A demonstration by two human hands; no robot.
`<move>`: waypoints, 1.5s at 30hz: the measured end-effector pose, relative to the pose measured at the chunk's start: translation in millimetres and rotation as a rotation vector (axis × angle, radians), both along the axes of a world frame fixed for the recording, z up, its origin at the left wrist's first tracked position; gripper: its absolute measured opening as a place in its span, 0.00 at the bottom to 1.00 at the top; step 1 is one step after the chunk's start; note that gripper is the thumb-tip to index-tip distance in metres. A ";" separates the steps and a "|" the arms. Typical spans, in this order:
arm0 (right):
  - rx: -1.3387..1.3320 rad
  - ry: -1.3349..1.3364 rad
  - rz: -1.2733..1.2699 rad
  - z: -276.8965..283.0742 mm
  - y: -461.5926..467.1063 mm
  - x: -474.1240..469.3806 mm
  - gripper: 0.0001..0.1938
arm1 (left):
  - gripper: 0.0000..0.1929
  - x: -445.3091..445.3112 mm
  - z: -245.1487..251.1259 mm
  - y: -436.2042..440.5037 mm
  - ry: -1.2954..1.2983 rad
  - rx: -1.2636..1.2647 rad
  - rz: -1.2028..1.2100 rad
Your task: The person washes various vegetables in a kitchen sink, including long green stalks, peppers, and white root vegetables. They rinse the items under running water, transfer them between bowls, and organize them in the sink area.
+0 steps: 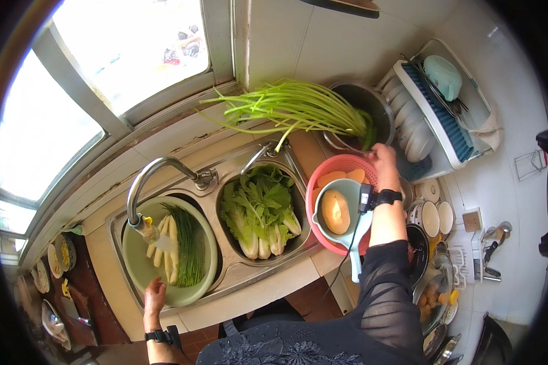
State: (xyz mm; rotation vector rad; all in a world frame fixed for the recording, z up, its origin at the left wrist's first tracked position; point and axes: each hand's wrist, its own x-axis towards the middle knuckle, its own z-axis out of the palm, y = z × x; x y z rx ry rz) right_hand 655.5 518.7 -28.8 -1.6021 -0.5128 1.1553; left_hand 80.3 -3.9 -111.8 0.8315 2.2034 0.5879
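My left hand [155, 295] is at the near rim of a pale green plastic basin [208, 255], its grip unclear. White radish-like roots [171, 255] and a bunch of chives [189, 248] lie in the basin, under a running faucet [148, 182]. My right hand [383, 162] is between the pink colander [311, 200] and a metal pot [386, 114]; its fingertips are partly hidden. A bunch of long green stalks [297, 107] leans out of the pot. In the colander sits a light blue ladle-shaped bowl [355, 260] with a peeled pale-orange root vegetable [335, 212], over more orange pieces [354, 174].
Leafy green lettuce-like heads [260, 214] fill the right sink bowl. A dish rack [438, 123] with plates stands at the back right. Cups, pans and bowls crowd the right counter. A cleaver [71, 308] lies on a dark board [86, 292] at far left.
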 end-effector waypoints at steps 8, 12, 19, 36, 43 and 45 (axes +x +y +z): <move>0.174 -0.102 0.132 88.2 1.8 56.6 0.04 | 0.18 12.3 8.7 -1.1 0.152 0.043 -0.034; 0.563 -1.042 0.670 108.9 -60.9 66.2 0.02 | 0.19 24.6 15.2 -6.0 -0.002 0.153 0.075; 0.154 -0.207 0.305 125.9 -177.7 4.2 0.09 | 0.20 46.2 58.8 -23.1 -0.169 0.278 0.082; -0.307 0.084 0.951 69.5 -428.0 -325.8 0.03 | 0.26 15.4 116.9 -219.9 -1.603 1.144 0.053; -0.425 0.275 1.028 26.6 -487.4 -490.9 0.06 | 0.19 -46.9 76.9 -273.3 -0.642 0.695 0.484; -0.361 0.346 1.033 24.0 -500.5 -534.6 0.06 | 0.19 -56.8 72.7 -291.5 -0.616 0.744 0.607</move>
